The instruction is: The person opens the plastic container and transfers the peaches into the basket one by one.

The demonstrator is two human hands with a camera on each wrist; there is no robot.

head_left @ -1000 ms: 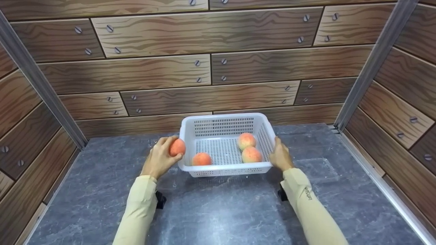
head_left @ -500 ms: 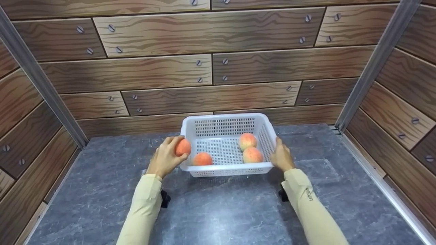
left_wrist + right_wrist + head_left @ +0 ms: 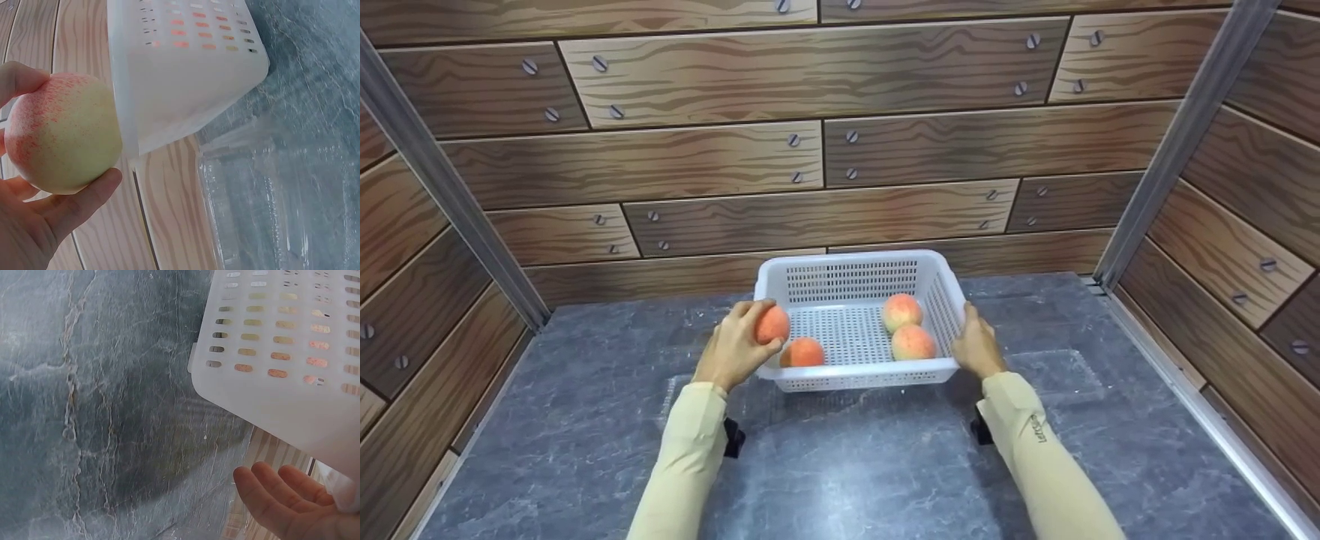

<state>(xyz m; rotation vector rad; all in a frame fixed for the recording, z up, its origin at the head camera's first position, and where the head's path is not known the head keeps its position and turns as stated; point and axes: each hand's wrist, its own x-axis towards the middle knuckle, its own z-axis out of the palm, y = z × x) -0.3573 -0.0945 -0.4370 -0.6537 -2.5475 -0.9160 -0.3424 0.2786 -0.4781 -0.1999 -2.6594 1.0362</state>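
Note:
A white plastic basket (image 3: 855, 373) with slotted walls stands on the table near the back wall. My left hand (image 3: 735, 346) holds a peach (image 3: 772, 325), fingers and thumb spread round it, over the basket's left rim. In the left wrist view this peach (image 3: 70, 135) is pale yellow with a red blush and overlaps the rim. Inside the basket, one peach (image 3: 804, 353) lies at the front left, and a back peach (image 3: 901, 310) and a front peach (image 3: 913, 343) lie together at the right. My right hand (image 3: 978, 343) rests against the basket's right side, its fingers (image 3: 275, 486) loosely extended.
A clear plastic container (image 3: 270, 208) sits on the table left of the basket, and the faint outline of another clear container (image 3: 1061, 373) shows at the right. The grey marbled table (image 3: 840, 465) is bounded by plank-patterned walls (image 3: 825, 210) with metal corner posts.
My left hand has moved to the right with its peach, from outside the basket's left edge to over the rim. The right hand and the basket have stayed in place.

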